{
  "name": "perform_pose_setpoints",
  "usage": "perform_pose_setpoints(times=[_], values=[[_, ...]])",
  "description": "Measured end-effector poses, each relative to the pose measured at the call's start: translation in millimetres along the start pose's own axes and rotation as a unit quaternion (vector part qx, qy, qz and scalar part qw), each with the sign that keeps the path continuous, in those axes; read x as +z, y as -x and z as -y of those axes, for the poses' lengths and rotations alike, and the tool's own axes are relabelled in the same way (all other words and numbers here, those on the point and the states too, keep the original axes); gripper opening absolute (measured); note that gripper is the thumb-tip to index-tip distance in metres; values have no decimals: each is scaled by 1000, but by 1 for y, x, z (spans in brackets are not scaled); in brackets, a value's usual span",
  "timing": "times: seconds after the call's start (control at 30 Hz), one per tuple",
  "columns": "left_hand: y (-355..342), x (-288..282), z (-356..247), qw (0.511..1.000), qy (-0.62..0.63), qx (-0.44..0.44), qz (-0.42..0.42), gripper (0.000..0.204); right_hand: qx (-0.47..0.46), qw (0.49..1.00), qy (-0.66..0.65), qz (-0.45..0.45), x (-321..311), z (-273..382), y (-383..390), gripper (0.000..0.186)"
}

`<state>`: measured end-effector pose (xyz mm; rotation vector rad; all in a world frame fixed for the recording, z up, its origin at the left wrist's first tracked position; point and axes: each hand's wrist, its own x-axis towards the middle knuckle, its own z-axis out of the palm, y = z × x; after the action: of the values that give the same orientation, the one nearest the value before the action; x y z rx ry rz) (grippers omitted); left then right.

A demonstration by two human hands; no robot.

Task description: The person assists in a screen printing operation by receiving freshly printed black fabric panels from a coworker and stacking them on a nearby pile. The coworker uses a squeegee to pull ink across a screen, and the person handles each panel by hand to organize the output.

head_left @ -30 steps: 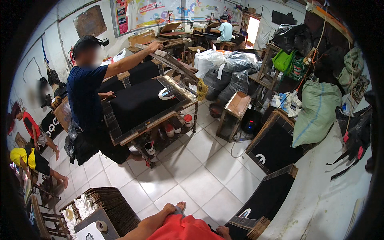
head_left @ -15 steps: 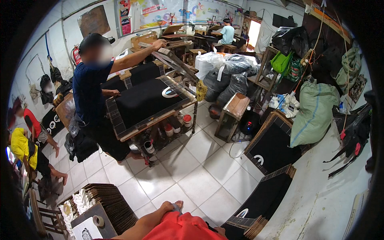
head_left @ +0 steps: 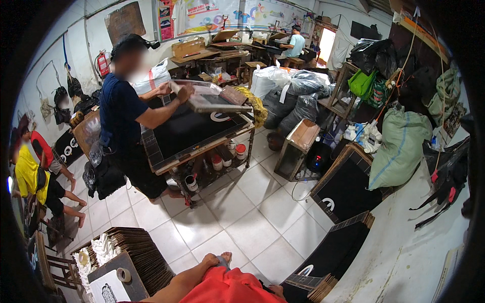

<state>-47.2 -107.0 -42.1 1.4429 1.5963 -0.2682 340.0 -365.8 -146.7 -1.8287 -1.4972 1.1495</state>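
My left hand point(head_left: 209, 260) rests at my knee, on grey cloth, beside the lap of my red shirt point(head_left: 230, 285). Its fingers curl out of sight, and nothing shows in it. Low in the picture, my right hand point(head_left: 277, 290) is only partly visible past the red cloth, near a stack of boards with black fabric point(head_left: 331, 252); its fingers are hidden. Across the floor, a person in a dark blue shirt point(head_left: 118, 108) holds a printing screen frame point(head_left: 214, 96) with both hands. The frame is tilted over black fabric point(head_left: 184, 131) on a work table point(head_left: 202, 151).
At lower left stand a stack of thin boards point(head_left: 136, 252) and a tape roll point(head_left: 123, 275) on a panel. A wooden box point(head_left: 298, 149), a pale green sack point(head_left: 399, 146) and filled bags point(head_left: 293, 96) stand at right. Other people, including one in yellow point(head_left: 30, 174), are farther off.
The co-worker has brought the raised frame down and toward them over the table, and now has both hands on it. The view has shifted slightly; my hands stay in place.
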Motion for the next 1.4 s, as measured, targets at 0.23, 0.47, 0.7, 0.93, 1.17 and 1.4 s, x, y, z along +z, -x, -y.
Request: perform_pose_setpoints(times=[0.23, 0.47, 0.7, 0.93, 1.17, 1.4], values=[[3, -3, 2, 999, 30, 12, 3, 31, -80, 963, 244, 77, 10, -16, -8, 45], [-7, 1, 11, 1000, 12, 15, -9, 36, 42, 987, 153, 30, 28, -31, 7, 42], [-9, 0, 19, 1000, 25, 2, -15, 34, 164, 982, 72, 65, 19, 14, 0, 40], [6, -7, 13, 1000, 5, 14, -15, 36, 213, 963, 94, 134, 17, 27, -29, 29], [7, -6, 18, 999, 33, 0, -11, 35, 430, 890, -148, 24, 3, 65, -29, 25], [-1, -3, 19, 1000, -11, -13, -16, 31, 86, 979, 150, 107, 21, -5, -23, 24]])
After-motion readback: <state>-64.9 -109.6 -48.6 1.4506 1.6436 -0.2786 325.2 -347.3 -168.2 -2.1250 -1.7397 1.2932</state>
